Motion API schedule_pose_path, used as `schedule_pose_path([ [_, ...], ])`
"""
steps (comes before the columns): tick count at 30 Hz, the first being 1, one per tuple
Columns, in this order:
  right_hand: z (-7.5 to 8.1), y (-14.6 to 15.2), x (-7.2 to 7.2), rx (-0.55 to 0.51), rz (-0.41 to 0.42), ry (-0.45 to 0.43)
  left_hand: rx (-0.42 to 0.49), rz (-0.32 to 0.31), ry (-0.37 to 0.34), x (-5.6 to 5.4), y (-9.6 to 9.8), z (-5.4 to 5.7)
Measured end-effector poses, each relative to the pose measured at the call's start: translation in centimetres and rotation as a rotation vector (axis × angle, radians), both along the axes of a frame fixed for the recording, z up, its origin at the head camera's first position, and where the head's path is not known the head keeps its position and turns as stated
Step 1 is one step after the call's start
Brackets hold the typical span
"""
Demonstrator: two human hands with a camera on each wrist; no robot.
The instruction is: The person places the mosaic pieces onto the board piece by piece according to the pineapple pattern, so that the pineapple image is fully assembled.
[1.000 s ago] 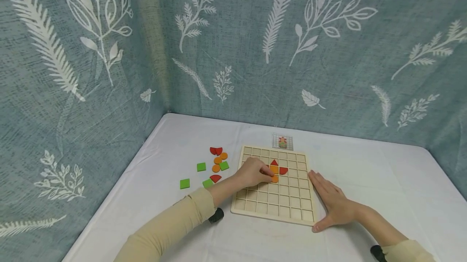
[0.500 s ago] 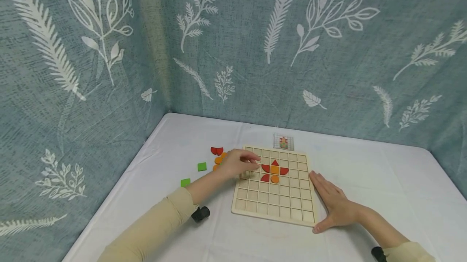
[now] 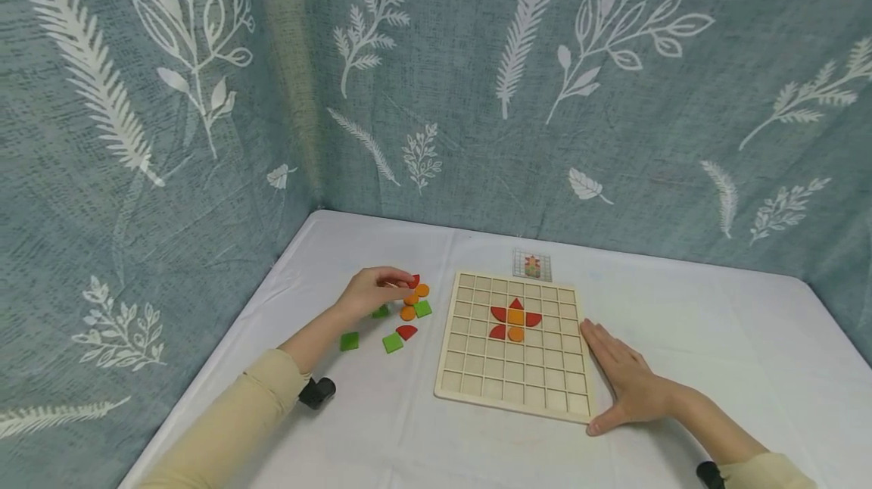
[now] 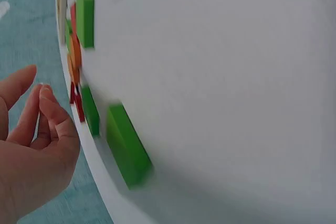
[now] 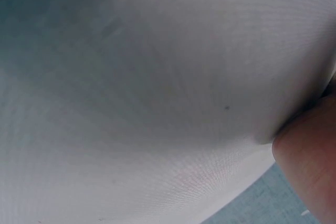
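In the head view my left hand (image 3: 366,294) hovers over the loose tiles at the left, thumb and fingers apart around a red tile (image 3: 415,280) and an orange disc (image 3: 422,290). Nothing shows between thumb and fingers of the left hand (image 4: 47,145) in the left wrist view. My right hand (image 3: 630,379) rests with straight fingers along the right edge of the wooden grid board (image 3: 545,379). On the board, an orange square (image 3: 515,317) has a red triangle (image 3: 516,303) above, red rounded tiles (image 3: 534,319) at its sides, and an orange round disc (image 3: 515,334) below.
Green square tiles (image 3: 392,343) and a red rounded tile (image 3: 406,332) lie on the white-covered table (image 3: 381,428) left of the board. Behind the board is a small pattern card (image 3: 532,264). A patterned curtain (image 3: 463,133) hangs at the back and left.
My left hand has let go of the orange disc on the board and moved left, off the board to the loose tiles. The right hand has stayed at the board's edge.
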State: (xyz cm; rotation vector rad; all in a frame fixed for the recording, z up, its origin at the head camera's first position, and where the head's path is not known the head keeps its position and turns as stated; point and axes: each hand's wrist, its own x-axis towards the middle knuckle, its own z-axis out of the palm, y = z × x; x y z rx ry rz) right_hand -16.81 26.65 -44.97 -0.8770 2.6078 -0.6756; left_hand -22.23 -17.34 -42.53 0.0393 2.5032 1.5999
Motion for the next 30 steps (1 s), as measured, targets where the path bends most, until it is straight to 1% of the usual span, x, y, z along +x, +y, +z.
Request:
schedule_pose_path([
  [4, -0.1, 0.2, 0.0, -0.008, 0.005, -0.008, -0.063, 0.024, -0.008, 0.0, -0.8, -0.3],
  [6, -0.2, 0.2, 0.0, -0.009, 0.005, -0.012, -0.098, 0.026, -0.001, 0.0, -1.0, -0.5],
  [9, -0.3, 0.1, 0.0, -0.003, 0.001, -0.009, -0.134, 0.023, 0.007, -0.1, -1.2, -0.8],
  [11, -0.3, 0.1, 0.0, 0.0, 0.0, -0.009, -0.161, 0.008, 0.011, -0.1, -1.4, -0.9],
  [13, -0.3, 0.1, 0.1, 0.0, 0.001, -0.009, -0.193, -0.03, 0.014, 0.0, -1.4, -0.8],
  [14, -0.3, 0.1, 0.1, 0.0, 0.002, -0.011, -0.212, -0.061, 0.024, 0.2, -1.5, -0.8],
  [18, -0.4, 0.1, 0.1, -0.02, 0.005, -0.014, -0.295, -0.209, 0.077, 1.1, -1.4, -0.6],
  [20, -0.7, 0.3, 0.0, -0.039, 0.004, -0.009, -0.313, -0.252, 0.104, 1.5, -1.3, -0.6],
  [21, -0.8, 0.4, 0.0, -0.047, -0.003, -0.007, -0.317, -0.264, 0.116, 1.7, -1.3, -0.7],
  [24, -1.3, 0.6, -0.3, -0.06, -0.011, 0.004, -0.321, -0.26, 0.127, 2.2, -1.0, -0.7],
  [27, -1.6, 0.7, -0.5, -0.041, -0.023, 0.002, -0.339, -0.248, 0.136, 2.6, -0.8, -0.6],
  [30, -1.4, 0.6, -0.5, -0.045, -0.014, -0.005, -0.368, -0.23, 0.137, 2.8, -0.5, -0.5],
])
